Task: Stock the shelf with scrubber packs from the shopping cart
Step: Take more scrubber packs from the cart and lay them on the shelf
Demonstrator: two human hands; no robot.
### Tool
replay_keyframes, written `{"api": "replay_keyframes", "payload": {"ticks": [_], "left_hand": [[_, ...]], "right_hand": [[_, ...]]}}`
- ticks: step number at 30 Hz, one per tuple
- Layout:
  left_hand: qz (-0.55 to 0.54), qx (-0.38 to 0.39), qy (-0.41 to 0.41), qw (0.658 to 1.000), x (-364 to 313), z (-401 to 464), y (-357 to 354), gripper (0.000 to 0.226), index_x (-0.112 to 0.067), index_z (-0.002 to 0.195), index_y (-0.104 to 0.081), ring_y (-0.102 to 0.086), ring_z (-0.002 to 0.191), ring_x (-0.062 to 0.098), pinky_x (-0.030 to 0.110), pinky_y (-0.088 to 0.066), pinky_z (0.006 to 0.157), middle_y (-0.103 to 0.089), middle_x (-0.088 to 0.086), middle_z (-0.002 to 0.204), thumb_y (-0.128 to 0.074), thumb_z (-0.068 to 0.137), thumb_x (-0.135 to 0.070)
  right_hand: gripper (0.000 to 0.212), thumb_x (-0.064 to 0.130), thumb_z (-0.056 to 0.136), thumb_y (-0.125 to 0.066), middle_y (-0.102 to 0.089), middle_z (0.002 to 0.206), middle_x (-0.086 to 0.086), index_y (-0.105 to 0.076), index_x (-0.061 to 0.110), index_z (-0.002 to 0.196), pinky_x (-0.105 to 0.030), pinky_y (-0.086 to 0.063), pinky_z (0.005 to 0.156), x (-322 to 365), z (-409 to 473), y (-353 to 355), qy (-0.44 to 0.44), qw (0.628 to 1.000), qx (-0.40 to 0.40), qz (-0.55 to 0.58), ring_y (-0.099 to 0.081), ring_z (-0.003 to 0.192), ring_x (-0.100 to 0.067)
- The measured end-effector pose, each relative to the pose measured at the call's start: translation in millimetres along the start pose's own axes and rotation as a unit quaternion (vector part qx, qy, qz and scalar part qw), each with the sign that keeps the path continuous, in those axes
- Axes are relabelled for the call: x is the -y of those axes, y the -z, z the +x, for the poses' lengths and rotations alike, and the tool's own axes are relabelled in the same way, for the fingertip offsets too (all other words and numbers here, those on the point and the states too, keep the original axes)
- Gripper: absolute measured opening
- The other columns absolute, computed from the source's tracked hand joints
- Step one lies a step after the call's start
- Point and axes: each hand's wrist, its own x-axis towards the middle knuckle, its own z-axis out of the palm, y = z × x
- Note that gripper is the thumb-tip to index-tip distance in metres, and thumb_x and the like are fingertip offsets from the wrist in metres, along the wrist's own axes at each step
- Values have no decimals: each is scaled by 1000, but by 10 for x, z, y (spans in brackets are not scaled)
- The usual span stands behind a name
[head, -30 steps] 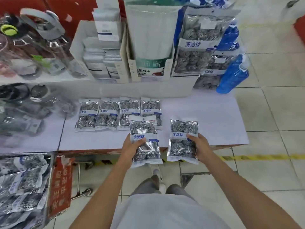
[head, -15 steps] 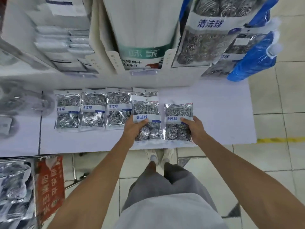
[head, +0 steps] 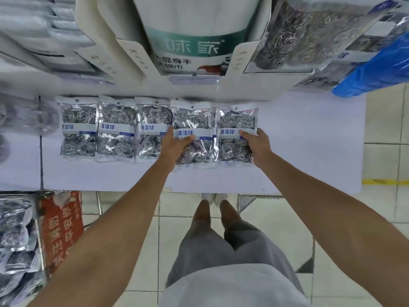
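- Your left hand (head: 174, 144) has carried its scrubber pack (head: 192, 131) forward onto the shelf (head: 309, 140); it now overlaps the row's fourth pack, thumb still pinching the label band, fingers hidden beneath.
- Your right hand (head: 256, 147) has brought the other pack (head: 236, 129) up beside it, thumb on top, still grasping its right edge.
- Both packs look down or nearly so; release likely comes next.
- More packs wait in the shopping cart (head: 17, 240), back left of your left fingers.

White shelf (head: 298, 151): five scrubber packs (head: 78, 127) are laid flat in a row, side by side, edges touching or overlapping; a sixth is partly hidden beneath the fourth.
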Motion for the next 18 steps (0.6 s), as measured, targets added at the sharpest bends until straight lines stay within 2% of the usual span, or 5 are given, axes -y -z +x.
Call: {"api": "replay_keyframes", "payload": {"ticks": [4, 10, 14, 16, 18], "left_hand": [[32, -8, -17, 999, -25, 36, -17, 99, -18, 164, -18, -27, 153, 35, 55, -25, 123, -23, 13, 170, -81, 88, -28], [71, -14, -39, 997, -52, 73, -29, 89, -17, 160, -28, -40, 145, 38, 56, -37, 115, -40, 15, 160, -80, 89, -31], [83, -3, -55, 995, -46, 61, -18, 94, -15, 160, -26, -50, 134, 33, 49, -43, 111, -45, 16, 155, -82, 87, -31], [90, -2, -64, 994, -58, 28, 4, 98, -16, 162, -23, -48, 137, 31, 50, -44, 114, -42, 15, 158, -83, 86, -31], [98, -2, -83, 992, -44, 1, 37, 97, -16, 161, -24, -57, 128, 30, 43, -54, 104, -48, 12, 153, -84, 85, -29]], "right_hand": [[51, 32, 83, -84, -70, 113, -5, -62, 13, 124, -39, -54, 91, 3, 65, -12, 8, 999, -36, -29, -65, 104, -25], [59, 32, 87, -81, -64, 122, -8, -53, 10, 134, -34, -46, 83, -14, 73, -51, 10, 997, -46, -64, -61, 111, -29], [66, 33, 93, -73, -56, 129, -7, -41, 8, 145, -32, -45, 80, -4, 7, -41, 32, 986, -51, -157, -55, 101, -23], [69, 35, 93, -73, -55, 134, -13, -38, 7, 146, -33, -47, 83, 32, -61, -23, 64, 972, -53, -218, -56, 109, -26], [74, 35, 92, -73, -53, 139, -15, -36, 6, 150, -39, -51, 89, 90, -175, 11, 82, 960, -47, -263, -58, 116, -30]]}}
